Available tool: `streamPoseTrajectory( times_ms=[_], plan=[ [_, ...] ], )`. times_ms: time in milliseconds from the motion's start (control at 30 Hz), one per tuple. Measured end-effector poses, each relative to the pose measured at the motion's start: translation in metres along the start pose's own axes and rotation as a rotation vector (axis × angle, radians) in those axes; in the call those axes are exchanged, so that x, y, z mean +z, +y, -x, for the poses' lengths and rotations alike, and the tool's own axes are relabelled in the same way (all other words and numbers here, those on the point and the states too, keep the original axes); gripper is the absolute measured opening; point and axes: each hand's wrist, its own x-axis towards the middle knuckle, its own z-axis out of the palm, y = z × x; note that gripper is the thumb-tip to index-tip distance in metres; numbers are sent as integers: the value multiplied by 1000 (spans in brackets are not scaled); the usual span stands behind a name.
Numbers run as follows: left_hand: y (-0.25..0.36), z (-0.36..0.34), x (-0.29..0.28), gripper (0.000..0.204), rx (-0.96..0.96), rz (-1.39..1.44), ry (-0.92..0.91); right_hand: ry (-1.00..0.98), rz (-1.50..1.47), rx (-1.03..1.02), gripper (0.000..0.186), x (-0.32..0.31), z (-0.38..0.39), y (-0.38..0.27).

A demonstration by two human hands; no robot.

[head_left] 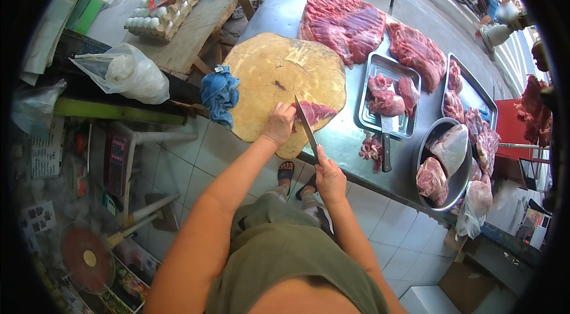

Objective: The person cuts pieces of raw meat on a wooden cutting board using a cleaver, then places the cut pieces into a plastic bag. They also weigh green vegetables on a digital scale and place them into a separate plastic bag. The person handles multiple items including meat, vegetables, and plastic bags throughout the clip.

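Note:
A piece of raw meat [316, 112] lies near the right edge of a round wooden chopping block [255, 70]. My left hand [279, 124] presses on its left end with the fingers closed and curled. The kitchen knife [306, 124] is in my right hand [330, 177], its handle wrapped by my fingers. Its blade slants across the meat, just right of my left fingertips. Whether the edge has gone into the meat I cannot tell. A blue cloth [219, 95] is bunched at the block's left edge.
On the metal table [356, 174] are large meat slabs [341, 23], a steel tray [363, 121] of meat, a second knife [386, 148], small scraps [370, 151] and a metal bowl [439, 198] with big cuts. Egg cartons [178, 14] and a plastic bag [127, 76] stand left.

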Motion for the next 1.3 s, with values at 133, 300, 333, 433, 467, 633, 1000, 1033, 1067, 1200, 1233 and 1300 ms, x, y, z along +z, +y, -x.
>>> streamPoseTrajectory(
  times_ms=[133,300,333,433,467,633,1000,1033,1067,1200,1233,1300],
  plan=[
    [-4,-3,2,4,10,17,-16,-3,99,-34,62,0,7,1],
    [-7,-6,6,3,42,6,-49,-19,143,-15,65,16,-8,-13],
    [-7,-6,6,2,67,10,-27,-27,153,3,66,20,-15,-16],
    [-6,-2,1,3,39,22,-19,-3,116,-7,62,27,-44,-23],
    [-5,0,-1,5,5,33,-20,34,63,-33,61,23,-48,-20],
    [-1,0,-15,9,-501,362,-131,103,-122,-18,55,-6,-26,-1],
    [17,-32,10,7,17,72,-56,22,89,66,63,19,-10,5],
    [15,-32,13,7,1,64,-84,58,66,36,63,23,-17,2],
    [13,-31,15,6,27,65,-70,79,51,17,64,26,-30,-2],
    [7,-25,15,6,71,62,-121,179,27,-68,65,36,-80,-8],
    [6,-24,11,6,95,69,-136,137,59,-57,64,37,-80,-8],
    [4,-24,2,5,76,1,-162,102,64,-30,64,35,-64,-2]
  ],
)
